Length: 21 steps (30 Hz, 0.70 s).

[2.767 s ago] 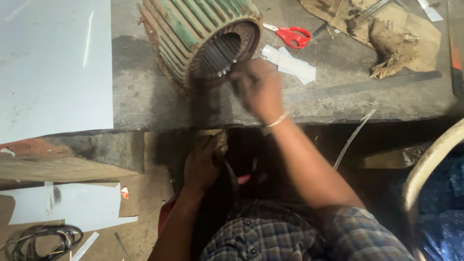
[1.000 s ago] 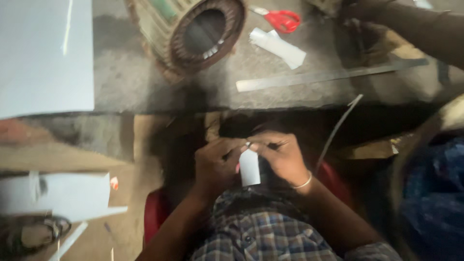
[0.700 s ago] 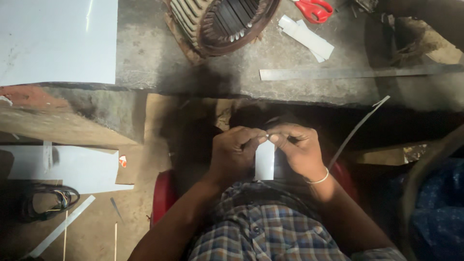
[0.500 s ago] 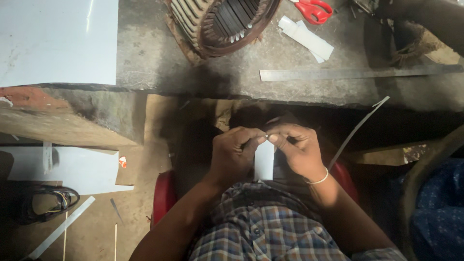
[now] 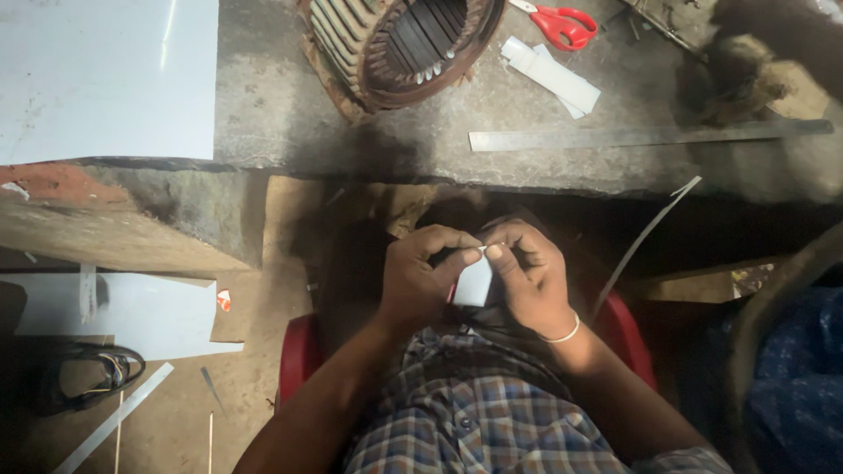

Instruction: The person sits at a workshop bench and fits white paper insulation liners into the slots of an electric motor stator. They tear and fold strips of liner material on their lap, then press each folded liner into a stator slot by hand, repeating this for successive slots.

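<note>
View from above, looking down at a seated person's lap. The left hand (image 5: 420, 279) and the right hand (image 5: 529, 274) meet just above the plaid shirt (image 5: 474, 421), both closed in a pinch on a small pale paper strip (image 5: 474, 283). The strip hangs between the two hands, its upper edge caught between the thumbs and forefingers, its lower part free and partly hidden behind the left hand's fingers. A light bangle (image 5: 562, 333) circles the right wrist. The person sits on a red stool (image 5: 299, 364).

On the stone bench (image 5: 290, 132) beyond the hands, well apart from them, lie a ribbed motor stator (image 5: 399, 44), red-handled scissors (image 5: 562, 22), several more white paper strips (image 5: 551, 75) and a long steel ruler (image 5: 650, 134). A large pale sheet (image 5: 105, 75) covers the bench's left end. On the floor at lower left lie another pale sheet (image 5: 132, 312) and a dark sandal (image 5: 83, 373).
</note>
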{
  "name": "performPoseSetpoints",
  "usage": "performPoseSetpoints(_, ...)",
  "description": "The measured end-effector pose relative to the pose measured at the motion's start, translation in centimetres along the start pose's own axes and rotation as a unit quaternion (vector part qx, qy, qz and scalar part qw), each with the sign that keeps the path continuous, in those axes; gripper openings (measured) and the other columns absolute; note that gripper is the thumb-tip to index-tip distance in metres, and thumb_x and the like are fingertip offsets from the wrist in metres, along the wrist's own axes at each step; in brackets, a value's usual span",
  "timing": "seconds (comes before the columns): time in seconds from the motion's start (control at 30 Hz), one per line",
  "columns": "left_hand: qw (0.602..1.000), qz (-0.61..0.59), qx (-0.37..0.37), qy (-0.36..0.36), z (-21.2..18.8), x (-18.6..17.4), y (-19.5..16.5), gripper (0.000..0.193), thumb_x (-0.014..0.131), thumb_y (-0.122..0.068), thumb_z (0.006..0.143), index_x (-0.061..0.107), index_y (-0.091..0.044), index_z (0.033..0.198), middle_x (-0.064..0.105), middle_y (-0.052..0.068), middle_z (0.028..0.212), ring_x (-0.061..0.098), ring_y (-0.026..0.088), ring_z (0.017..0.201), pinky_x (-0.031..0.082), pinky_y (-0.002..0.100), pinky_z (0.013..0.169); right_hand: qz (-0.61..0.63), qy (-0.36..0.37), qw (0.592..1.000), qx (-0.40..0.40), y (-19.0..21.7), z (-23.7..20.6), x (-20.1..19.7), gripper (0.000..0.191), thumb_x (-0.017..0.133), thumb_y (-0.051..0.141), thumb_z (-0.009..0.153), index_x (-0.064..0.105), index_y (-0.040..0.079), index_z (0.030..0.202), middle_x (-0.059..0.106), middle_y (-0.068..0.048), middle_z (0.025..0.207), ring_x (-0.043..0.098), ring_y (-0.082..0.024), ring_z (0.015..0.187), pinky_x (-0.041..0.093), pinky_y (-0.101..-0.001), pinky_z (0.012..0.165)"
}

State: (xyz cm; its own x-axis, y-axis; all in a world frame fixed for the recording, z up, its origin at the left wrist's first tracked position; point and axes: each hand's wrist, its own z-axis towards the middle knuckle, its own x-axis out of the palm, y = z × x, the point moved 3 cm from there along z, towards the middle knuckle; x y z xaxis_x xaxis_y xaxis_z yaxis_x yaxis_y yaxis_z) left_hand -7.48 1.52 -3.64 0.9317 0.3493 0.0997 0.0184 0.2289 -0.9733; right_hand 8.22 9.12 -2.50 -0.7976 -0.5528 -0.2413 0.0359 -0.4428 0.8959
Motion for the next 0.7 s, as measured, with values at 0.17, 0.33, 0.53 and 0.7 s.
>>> performPoseSetpoints(0.17, 0.993, -0.083, -0.067, 0.047, 0.2, -0.2, 1.6, 0.018, 0.076, -0.017, 0.090, 0.076, -0.001, 0.098, 0.073, 0.004, 0.080, 0.065, 0.008, 0.067, 0.051, 0.024, 0.061, 0.134, 0.043, 0.986, 0.089, -1.1, 0.0, -0.2, 0.010, 0.064, 0.010, 0.103, 0.065, 0.001, 0.101, 0.067, -0.007, 0.105, 0.061, -0.014, 0.100, 0.049, -0.0284, 0.092)
performPoseSetpoints(0.33, 0.978, -0.153, -0.117, 0.086, 0.1, 0.0, 2.4, 0.018, 0.074, -0.016, 0.092, 0.075, 0.001, 0.098, 0.073, 0.004, 0.081, 0.065, 0.009, 0.070, 0.052, 0.025, 0.065, 0.299, 0.053, 0.938, 0.169, -2.6, -0.3, -0.2, 0.010, 0.065, 0.008, 0.102, 0.067, -0.001, 0.102, 0.069, -0.008, 0.103, 0.062, -0.014, 0.094, 0.049, -0.0279, 0.087)
performPoseSetpoints(0.53, 0.971, -0.120, -0.181, 0.102, 0.1, 0.1, 2.7, 0.016, 0.071, -0.013, 0.091, 0.076, 0.002, 0.093, 0.071, 0.002, 0.079, 0.063, 0.009, 0.073, 0.049, 0.027, 0.066, 0.341, 0.062, 0.916, 0.201, -5.1, -1.2, -0.6, 0.012, 0.069, 0.009, 0.099, 0.071, -0.003, 0.100, 0.071, -0.008, 0.095, 0.051, -0.008, 0.072, 0.038, -0.0219, 0.064)
performPoseSetpoints(0.7, 0.978, -0.056, -0.176, 0.095, 0.3, 0.2, 2.5, 0.011, 0.073, -0.012, 0.088, 0.075, 0.000, 0.089, 0.067, 0.001, 0.072, 0.061, 0.011, 0.065, 0.048, 0.028, 0.060, 0.367, 0.071, 0.904, 0.207, -6.4, -1.1, -0.9, 0.011, 0.073, 0.007, 0.098, 0.071, -0.004, 0.099, 0.068, -0.006, 0.094, 0.055, -0.010, 0.077, 0.043, -0.0243, 0.069)
